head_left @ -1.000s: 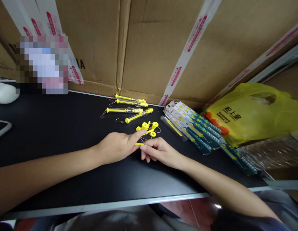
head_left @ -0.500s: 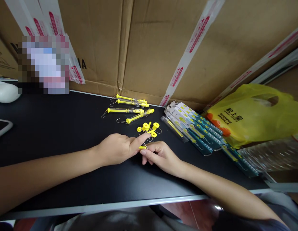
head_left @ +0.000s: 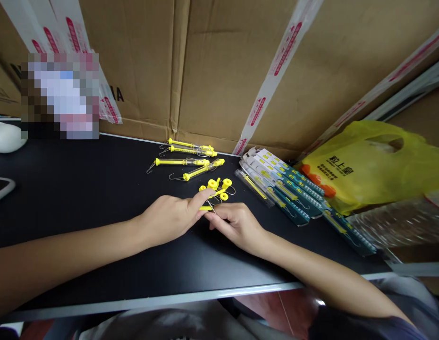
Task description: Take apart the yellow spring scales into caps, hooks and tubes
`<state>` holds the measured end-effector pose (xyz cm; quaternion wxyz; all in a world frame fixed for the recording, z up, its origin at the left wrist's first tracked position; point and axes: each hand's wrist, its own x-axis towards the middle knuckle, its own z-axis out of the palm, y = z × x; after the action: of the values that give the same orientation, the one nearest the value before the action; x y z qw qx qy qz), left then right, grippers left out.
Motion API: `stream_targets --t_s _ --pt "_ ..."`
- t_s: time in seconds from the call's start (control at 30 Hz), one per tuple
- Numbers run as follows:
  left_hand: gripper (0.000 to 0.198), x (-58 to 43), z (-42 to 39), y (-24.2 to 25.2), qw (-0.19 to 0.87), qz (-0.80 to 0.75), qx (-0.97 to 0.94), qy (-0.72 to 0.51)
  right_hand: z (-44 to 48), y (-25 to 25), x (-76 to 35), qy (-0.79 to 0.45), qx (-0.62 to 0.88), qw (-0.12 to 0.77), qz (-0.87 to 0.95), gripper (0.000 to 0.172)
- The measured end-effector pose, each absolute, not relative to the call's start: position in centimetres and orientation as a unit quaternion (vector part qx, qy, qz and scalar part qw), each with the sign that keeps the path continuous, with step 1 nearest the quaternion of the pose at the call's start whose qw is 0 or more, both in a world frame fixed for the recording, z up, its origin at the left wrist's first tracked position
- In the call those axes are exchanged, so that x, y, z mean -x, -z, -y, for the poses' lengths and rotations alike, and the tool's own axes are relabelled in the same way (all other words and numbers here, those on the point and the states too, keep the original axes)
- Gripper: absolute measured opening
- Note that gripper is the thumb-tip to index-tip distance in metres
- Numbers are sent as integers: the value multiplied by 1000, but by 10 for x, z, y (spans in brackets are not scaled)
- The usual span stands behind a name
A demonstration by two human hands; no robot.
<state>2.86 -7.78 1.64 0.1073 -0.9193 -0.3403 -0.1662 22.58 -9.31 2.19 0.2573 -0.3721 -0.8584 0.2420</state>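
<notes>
1. The left hand (head_left: 169, 218) lies palm down on the black table (head_left: 81, 189). Its forefinger stretches toward the right and presses, with the thumb below, on a small yellow piece (head_left: 206, 208), which it pinches.
2. The right hand (head_left: 237, 225) comes in from the near right with its fingers curled inward. Its fingertips meet the same yellow piece, where a thin wire sticks out. I cannot tell whether they actually grip it or only touch it.
3. The yellow piece sits low over the table between the two sets of fingertips, near the middle of the tabletop.
4. Just beyond the fingertips, on the far side, lies a little heap of loose yellow caps (head_left: 218, 186) with bent wire hooks among them.
5. Farther off and slightly left, four yellow tube tools (head_left: 187, 157) lie roughly side by side, each with a wire hook at its left end.
6. To the right of the heap, a fanned row of packaged tools (head_left: 281, 186) in teal and white cards runs toward the near right.
7. Farther right rests a yellow plastic bag (head_left: 375, 165), with clear wrapping (head_left: 392, 222) in front of it.
8. Taped cardboard boxes (head_left: 212, 71) stand along the far edge of the table.
</notes>
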Motion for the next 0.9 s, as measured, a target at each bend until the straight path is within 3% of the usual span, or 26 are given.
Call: stream_targets --t_s 0.1,0.23,0.33,0.67,0.9 --pt "36 -28 78 -14 126 325 916 200 93 -24 -227 -260 368 254 856 41" --pt "36 -27 78 -16 138 332 908 216 90 -24 -228 -429 371 251 785 45" --pt "42 -28 78 -17 141 330 907 219 88 -23 -229 -489 367 250 751 46" --pt "45 -27 78 -9 106 301 925 206 96 -21 -224 -489 386 252 741 48" --pt "50 -26 77 -9 150 288 929 176 97 -18 -223 -422 394 263 773 51"
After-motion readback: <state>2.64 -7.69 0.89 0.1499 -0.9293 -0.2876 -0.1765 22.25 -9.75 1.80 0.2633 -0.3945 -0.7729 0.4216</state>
